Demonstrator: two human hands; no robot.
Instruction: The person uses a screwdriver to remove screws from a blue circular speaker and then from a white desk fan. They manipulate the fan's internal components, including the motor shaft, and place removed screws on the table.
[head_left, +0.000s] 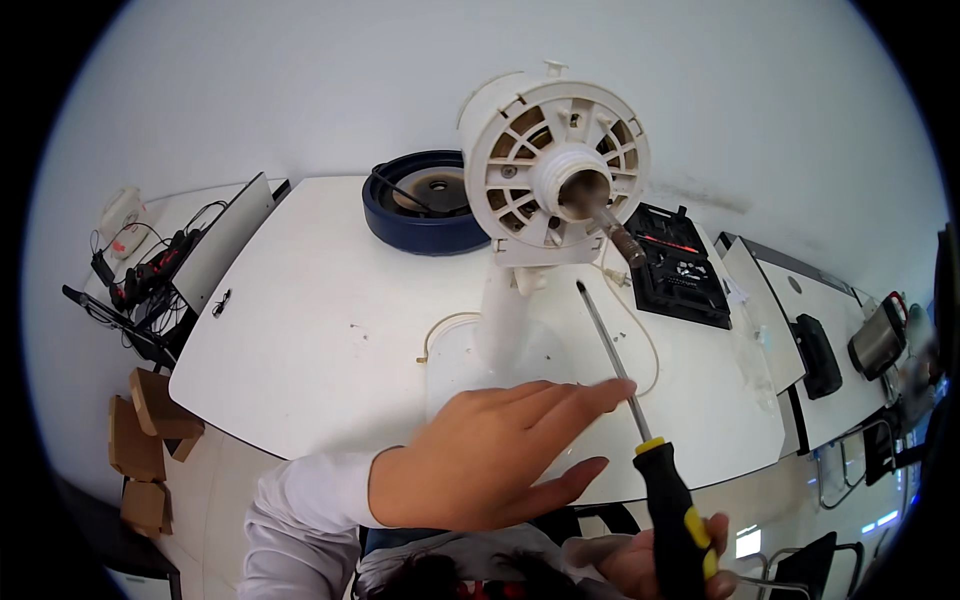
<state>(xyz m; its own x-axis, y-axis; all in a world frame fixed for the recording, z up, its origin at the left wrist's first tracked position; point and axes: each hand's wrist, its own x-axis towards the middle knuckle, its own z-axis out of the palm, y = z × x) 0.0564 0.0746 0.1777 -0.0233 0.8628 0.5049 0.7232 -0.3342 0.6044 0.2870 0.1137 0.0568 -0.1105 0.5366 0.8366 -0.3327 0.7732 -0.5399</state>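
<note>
A screwdriver (668,500) with a black and yellow handle is gripped in my right hand (630,565) at the lower right. Its long metal shaft points up and left, toward the fan. My left hand (490,455) stretches across the middle, palm down, thumb apart from the fingers. Its fingertips overlap the shaft; whether they touch it I cannot tell. Beyond the hands stands a white electric fan (560,165) without grille or blades, its round slotted motor housing facing me. A metal spindle (622,240) sticks out of its centre. My left hand partly hides the fan's base (450,375).
Behind the fan lies a round dark blue tub-like part (415,235). An open black tool case (680,270) sits to the right, beside a pale cord (655,350). Small bits lie on the white table (300,320). Cardboard boxes (137,440) stand on the floor at left.
</note>
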